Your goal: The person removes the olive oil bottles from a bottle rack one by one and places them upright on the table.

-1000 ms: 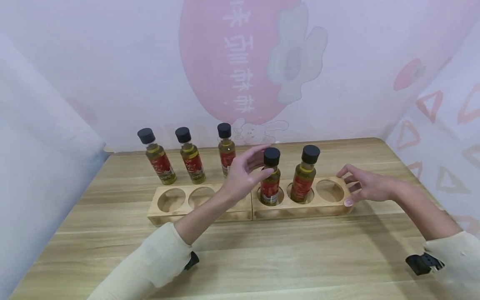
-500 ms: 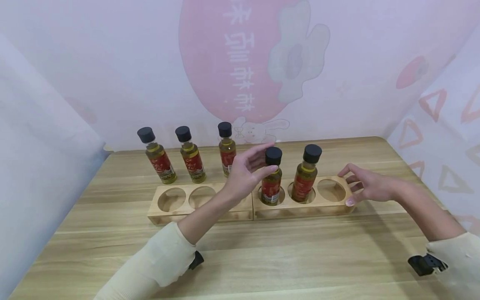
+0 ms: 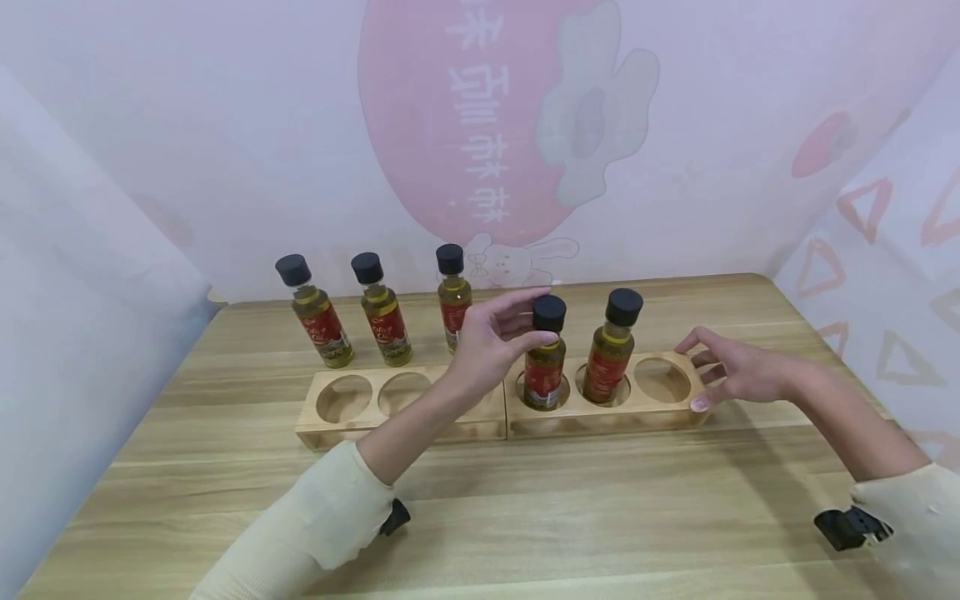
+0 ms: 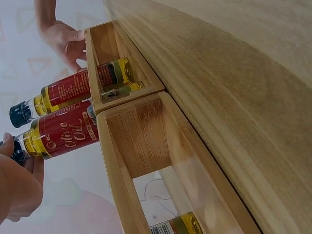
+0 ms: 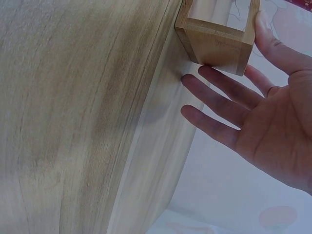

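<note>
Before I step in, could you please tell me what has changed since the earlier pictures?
Little: the left hand and the top of the bottle it grips have shifted slightly to the right; nothing was taken hold of or let go. The right hand holds the end of the right rack as before, and the other racked bottle and the three bottles behind the left rack stayed put.

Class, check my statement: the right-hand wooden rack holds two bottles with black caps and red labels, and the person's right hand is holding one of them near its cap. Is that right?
Not quite: the hand is wrong. The head view shows the left hand holding the bottle near its cap; the right hand touches the end of the right-hand rack. The rest is right.
</note>
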The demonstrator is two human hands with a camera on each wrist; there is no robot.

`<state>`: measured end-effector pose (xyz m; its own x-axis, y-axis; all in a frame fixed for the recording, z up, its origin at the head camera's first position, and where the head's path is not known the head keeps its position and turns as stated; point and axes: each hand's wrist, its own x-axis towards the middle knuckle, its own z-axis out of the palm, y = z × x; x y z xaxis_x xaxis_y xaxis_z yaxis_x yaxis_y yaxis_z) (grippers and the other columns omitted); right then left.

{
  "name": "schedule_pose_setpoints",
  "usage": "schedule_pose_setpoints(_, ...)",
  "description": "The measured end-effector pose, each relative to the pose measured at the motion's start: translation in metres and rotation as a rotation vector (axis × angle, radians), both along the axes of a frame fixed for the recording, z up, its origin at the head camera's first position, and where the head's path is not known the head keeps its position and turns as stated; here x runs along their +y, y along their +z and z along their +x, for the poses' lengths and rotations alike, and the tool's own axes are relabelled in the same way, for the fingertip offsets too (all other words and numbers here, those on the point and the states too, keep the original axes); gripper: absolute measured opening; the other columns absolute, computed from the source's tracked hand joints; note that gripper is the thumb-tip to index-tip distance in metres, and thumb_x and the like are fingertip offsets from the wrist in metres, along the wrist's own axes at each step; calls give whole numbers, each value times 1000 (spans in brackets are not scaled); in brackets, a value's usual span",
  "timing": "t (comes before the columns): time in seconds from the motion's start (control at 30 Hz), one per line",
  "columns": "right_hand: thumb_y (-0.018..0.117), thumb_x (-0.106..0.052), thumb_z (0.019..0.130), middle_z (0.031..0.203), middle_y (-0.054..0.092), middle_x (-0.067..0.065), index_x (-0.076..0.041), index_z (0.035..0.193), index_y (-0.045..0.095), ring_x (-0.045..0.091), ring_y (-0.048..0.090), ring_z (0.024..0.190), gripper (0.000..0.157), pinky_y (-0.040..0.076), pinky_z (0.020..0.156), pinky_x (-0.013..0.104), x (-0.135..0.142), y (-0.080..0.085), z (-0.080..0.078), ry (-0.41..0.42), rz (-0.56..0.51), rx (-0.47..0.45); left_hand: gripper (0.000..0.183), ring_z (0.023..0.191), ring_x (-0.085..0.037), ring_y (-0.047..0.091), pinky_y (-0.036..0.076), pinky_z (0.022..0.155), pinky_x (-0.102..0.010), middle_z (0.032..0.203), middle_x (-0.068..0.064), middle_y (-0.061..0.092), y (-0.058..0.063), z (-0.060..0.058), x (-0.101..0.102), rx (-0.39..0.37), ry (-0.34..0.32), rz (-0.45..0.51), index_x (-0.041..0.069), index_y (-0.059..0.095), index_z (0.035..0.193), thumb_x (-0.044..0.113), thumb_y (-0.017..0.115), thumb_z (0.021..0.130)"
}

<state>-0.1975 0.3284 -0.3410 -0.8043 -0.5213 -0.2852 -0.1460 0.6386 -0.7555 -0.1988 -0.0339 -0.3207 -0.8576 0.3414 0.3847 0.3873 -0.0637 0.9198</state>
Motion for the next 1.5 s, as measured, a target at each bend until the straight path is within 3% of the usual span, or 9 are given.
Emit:
schedule_pose_setpoints(1.0,82,-8,89,139,46,46,6,136,30,58,54,125,71,56,98,57,-2,2,0,8,4,-28,49,112,-33,72,60,97,-36,122,-25,72,5,1,-1,-33,4,-19,-6,66,134,-10,78,87)
schedule_pose_setpoints(1.5,82,-7,89,137,47,47,6,134,31,58,56,123,69,56,97,58,-1,1,-2,20,25,12,49,108,-32,74,60,97,-36,119,-24,73,15,-1,-7,29,42,23,-6,66,133,-12,77,86)
